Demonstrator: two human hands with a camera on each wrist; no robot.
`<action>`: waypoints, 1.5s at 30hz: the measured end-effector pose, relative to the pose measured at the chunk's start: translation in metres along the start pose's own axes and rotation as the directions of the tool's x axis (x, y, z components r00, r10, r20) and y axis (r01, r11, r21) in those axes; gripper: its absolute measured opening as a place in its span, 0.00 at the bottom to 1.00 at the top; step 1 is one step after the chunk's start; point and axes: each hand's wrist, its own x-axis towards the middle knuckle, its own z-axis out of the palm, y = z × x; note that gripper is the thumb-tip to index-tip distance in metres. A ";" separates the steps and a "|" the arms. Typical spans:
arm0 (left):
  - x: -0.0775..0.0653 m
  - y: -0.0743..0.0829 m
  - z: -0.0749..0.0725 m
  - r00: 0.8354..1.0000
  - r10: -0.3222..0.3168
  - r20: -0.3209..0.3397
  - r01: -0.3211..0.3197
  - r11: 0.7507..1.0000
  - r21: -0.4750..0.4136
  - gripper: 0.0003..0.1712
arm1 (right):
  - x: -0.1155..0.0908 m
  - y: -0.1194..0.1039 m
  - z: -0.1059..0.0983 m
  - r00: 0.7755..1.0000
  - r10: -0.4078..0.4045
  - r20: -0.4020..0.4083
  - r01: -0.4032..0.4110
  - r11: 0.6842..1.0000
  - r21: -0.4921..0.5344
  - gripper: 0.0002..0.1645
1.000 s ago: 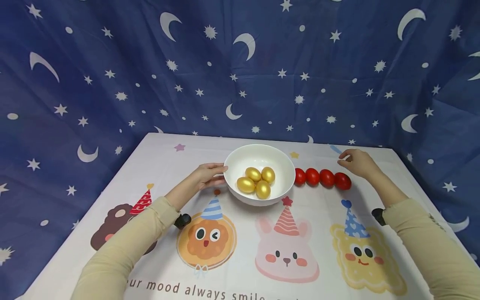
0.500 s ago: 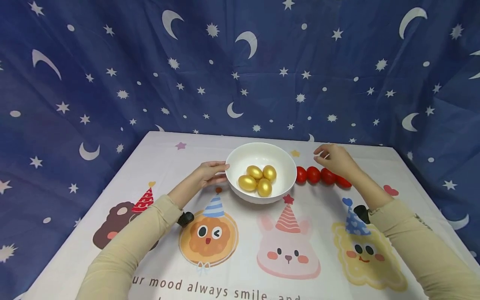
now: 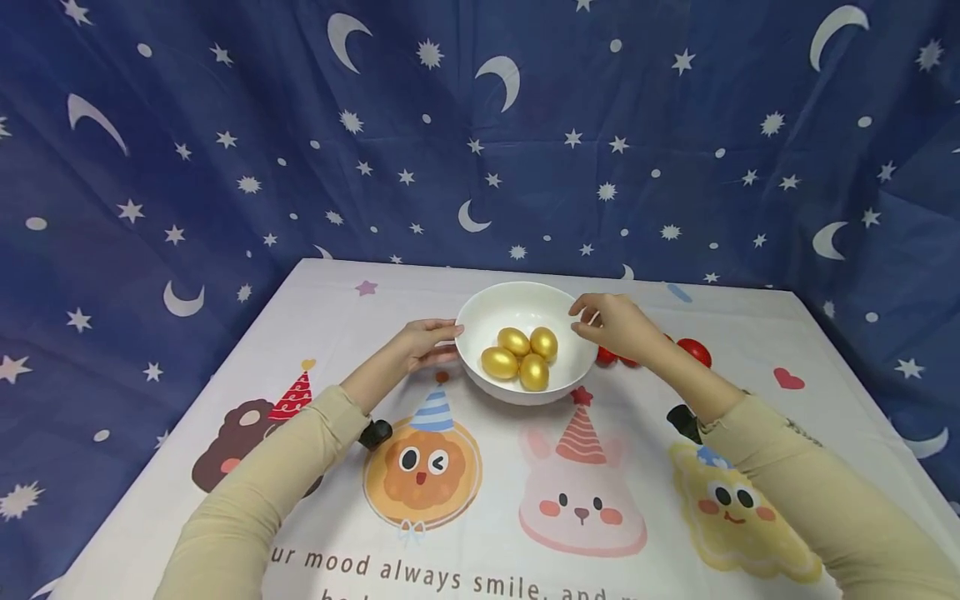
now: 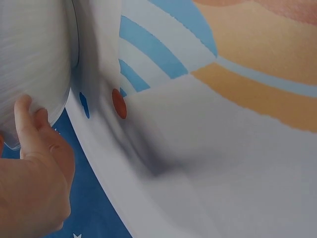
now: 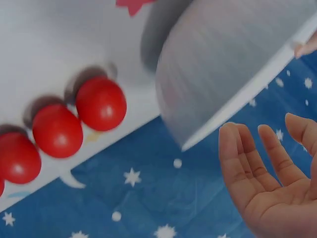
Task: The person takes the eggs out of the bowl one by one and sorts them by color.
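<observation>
A white bowl (image 3: 517,300) stands on the table with several golden eggs (image 3: 534,372) inside. At its left side my left hand (image 3: 423,342) holds the rim, fingertips against the outer wall, also seen as a hand (image 4: 37,168) in the left wrist view. My right hand (image 3: 618,327) hovers at the bowl's right rim with loosely bent fingers and nothing held. In the right wrist view its palm (image 5: 277,198) shows bare, the fingertips just apart from the bowl (image 5: 223,64). Behind the right hand lie several red eggs (image 3: 694,351), partly hidden in the head view.
A white tablecloth (image 3: 442,567) with printed cartoon characters and lettering covers the table. A blue curtain (image 3: 420,192) with stars and moons hangs behind the table's far edge. Small black devices, such as the left one (image 3: 376,434), sit at both wrists.
My right hand has moved left from beyond the red eggs, over them, to the bowl's right rim. My left hand stays on the bowl, and the golden eggs lie as before.
</observation>
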 end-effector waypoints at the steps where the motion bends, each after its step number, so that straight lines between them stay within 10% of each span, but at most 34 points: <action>1: 0.000 0.000 0.000 1.000 0.001 -0.003 -0.001 1.000 -0.003 0.28 | 0.001 -0.002 0.004 1.000 -0.012 0.008 0.012 1.000 0.002 0.15; 9: -0.001 0.001 0.000 1.000 -0.006 -0.005 0.006 1.000 0.006 0.28 | 0.011 -0.019 0.032 0.992 -0.067 0.105 0.070 0.997 -0.023 0.16; 28: -0.001 0.002 0.003 1.000 -0.020 -0.001 0.020 1.000 0.002 0.29 | 0.025 -0.029 0.064 0.978 0.086 0.192 -0.083 0.996 -0.023 0.14; 45: 0.000 -0.001 0.001 1.000 -0.006 0.007 0.006 1.000 -0.016 0.29 | 0.031 -0.036 0.061 0.949 -0.044 0.311 0.083 0.990 -0.112 0.17</action>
